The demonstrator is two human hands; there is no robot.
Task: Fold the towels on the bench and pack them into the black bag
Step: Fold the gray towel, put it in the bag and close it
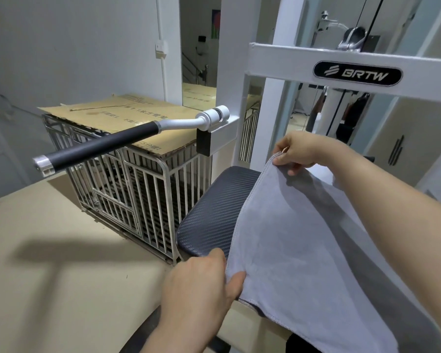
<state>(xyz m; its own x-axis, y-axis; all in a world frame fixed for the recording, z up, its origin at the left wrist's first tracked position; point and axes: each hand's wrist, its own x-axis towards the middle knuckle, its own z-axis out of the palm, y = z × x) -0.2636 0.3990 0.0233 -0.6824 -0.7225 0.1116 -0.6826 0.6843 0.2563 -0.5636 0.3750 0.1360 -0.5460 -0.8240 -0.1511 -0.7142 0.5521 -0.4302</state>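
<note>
A light grey towel (298,250) lies spread over the dark padded bench (214,212), covering its right part and hanging off the near edge. My left hand (201,281) pinches the towel's near left corner between thumb and fingers. My right hand (298,151) pinches the far corner and lifts it a little above the pad. The black bag is not in view.
A metal wire cage (127,189) topped with cardboard stands left of the bench. A black-gripped handle bar (99,146) juts out leftward from the white gym machine frame (278,98) behind the bench. Beige floor covering (61,263) lies to the left.
</note>
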